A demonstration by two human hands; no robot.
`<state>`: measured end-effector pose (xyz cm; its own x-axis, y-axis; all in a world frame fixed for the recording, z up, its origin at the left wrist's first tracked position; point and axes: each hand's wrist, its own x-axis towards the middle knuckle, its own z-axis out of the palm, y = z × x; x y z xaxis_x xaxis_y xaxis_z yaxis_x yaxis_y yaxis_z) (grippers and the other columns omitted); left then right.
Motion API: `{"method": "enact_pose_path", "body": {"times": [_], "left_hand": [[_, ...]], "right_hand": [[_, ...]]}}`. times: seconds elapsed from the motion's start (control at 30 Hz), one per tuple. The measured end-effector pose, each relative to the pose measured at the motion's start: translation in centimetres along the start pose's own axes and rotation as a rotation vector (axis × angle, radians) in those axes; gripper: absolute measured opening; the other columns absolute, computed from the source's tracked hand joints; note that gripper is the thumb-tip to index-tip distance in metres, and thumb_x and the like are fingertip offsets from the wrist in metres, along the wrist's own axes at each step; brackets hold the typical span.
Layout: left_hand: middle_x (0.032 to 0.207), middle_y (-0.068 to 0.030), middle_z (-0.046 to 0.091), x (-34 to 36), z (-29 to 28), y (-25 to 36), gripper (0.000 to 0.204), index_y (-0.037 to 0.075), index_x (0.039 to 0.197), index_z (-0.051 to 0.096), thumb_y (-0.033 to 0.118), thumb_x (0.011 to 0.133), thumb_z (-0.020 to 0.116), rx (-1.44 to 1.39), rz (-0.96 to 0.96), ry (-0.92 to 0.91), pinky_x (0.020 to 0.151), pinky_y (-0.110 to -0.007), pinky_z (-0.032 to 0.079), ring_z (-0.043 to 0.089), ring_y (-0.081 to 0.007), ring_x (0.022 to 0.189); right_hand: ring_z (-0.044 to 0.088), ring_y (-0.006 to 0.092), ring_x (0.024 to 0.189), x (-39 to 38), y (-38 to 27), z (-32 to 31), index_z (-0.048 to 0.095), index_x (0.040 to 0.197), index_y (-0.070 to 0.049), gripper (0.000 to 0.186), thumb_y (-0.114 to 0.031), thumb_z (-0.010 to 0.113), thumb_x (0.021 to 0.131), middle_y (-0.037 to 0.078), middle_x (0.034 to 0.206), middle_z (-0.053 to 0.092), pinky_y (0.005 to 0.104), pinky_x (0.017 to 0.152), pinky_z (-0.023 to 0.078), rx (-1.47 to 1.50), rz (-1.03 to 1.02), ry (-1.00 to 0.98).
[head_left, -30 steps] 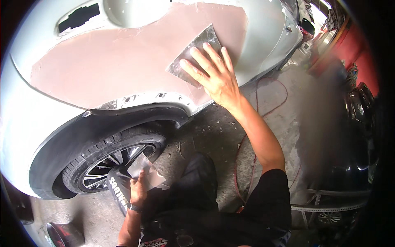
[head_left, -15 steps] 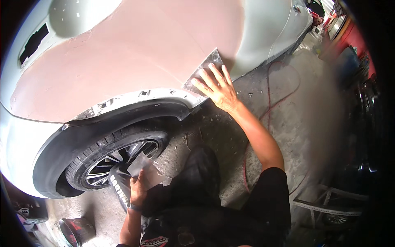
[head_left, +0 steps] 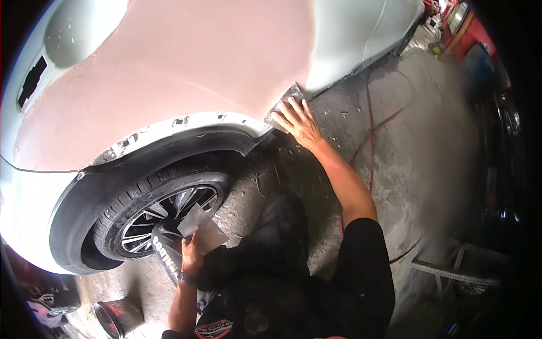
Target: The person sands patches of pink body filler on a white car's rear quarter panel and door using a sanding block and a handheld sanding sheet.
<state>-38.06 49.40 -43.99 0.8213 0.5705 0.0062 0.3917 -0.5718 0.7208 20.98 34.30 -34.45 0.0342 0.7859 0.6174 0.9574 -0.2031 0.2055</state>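
My right hand (head_left: 300, 125) is pressed on the lower edge of a car's body panel, fingers stretched and slightly apart. Beneath them it holds a thin dark-grey sheet (head_left: 293, 91) with pale smears against the surface. The panel carries a broad, smooth pink-coated area (head_left: 186, 62), bordered by pale bare-looking paint. Down by the wheel, my left hand (head_left: 192, 255) grips a flat light-grey rectangular sheet (head_left: 204, 230), thumb laid over it. I cannot tell whether that sheet is single or double. The hidden thumb of my right hand lies behind the sheet or the fingers.
The wheel (head_left: 164, 214) sits under a black arch liner (head_left: 73, 226), close to my left hand. A red hose (head_left: 371, 141) curls across the concrete floor (head_left: 406, 186). A dark bucket (head_left: 118, 317) stands at lower left, a metal frame (head_left: 451, 274) at lower right.
My right hand and its sheet have slid down across the pink area to the panel's lower edge near the wheel arch. The view has shifted slightly; my left hand keeps its grip.
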Motion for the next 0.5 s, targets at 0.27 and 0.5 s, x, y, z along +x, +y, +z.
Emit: {"method": "enact_pose_path", "body": {"times": [0.27, 0.5], "left_hand": [[0.102, -0.0018, 0.072, 6.6, -0.4, 18.7, 0.031, -0.001, 0.112, 0.073, 0.026, 0.099, 0.069, -1.231, -0.618, 0.348, 0.073, -0.027, 0.048, 0.063, -0.0077, 0.085], [0.089, 0.0037, 0.064, 8.9, 0.3, 22.6, 0.020, 0.007, 0.091, 0.069, 0.025, 0.098, 0.071, -1.196, -0.309, 0.484, 0.066, -0.027, 0.043, 0.055, -0.0063, 0.076]], "right_hand": [[0.058, 0.0379, 0.120, -4.0, -6.6, -6.8, 0.057, 0.140, -0.008, 0.062, 0.009, 0.055, 0.080, 0.016, 0.127, 0.061, 0.0463, 0.106, 0.047, 0.540, 0.558, 0.068], [0.058, 0.0379, 0.123, -2.5, -23.1, -19.4, 0.058, 0.138, -0.004, 0.055, 0.005, 0.051, 0.084, 0.021, 0.128, 0.061, 0.0416, 0.107, 0.045, 1.130, 0.315, -0.207]]}}
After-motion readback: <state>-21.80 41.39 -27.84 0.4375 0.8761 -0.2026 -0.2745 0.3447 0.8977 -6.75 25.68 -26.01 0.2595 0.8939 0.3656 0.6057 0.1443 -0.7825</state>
